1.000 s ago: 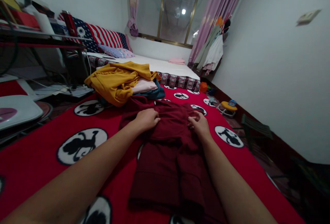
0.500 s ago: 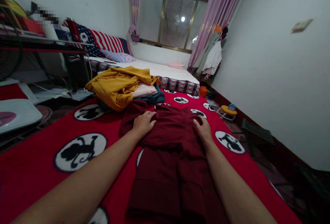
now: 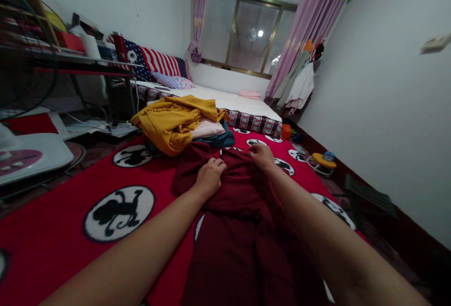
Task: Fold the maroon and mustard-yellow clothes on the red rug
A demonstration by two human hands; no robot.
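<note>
Garment (image 3: 241,191) on red blanket (image 3: 52,235) stretching toward nine: my left hand (image 3: 209,179) at eleven, right hand (image 3: 262,157) at its one-o'clock edge, fingers (image 3: 219,165) narrow, grip unclear.

Both hands (image 3: 209,179) (image 3: 262,156) forward, fingers (image 3: 219,164) curled

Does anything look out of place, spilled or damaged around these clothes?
I see nothing spilled or damaged. The mustard-yellow garment looks untidy, bunched in loose folds above the pale pink cloth, beyond the left hand. The maroon garment under that hand looks creased.
</note>
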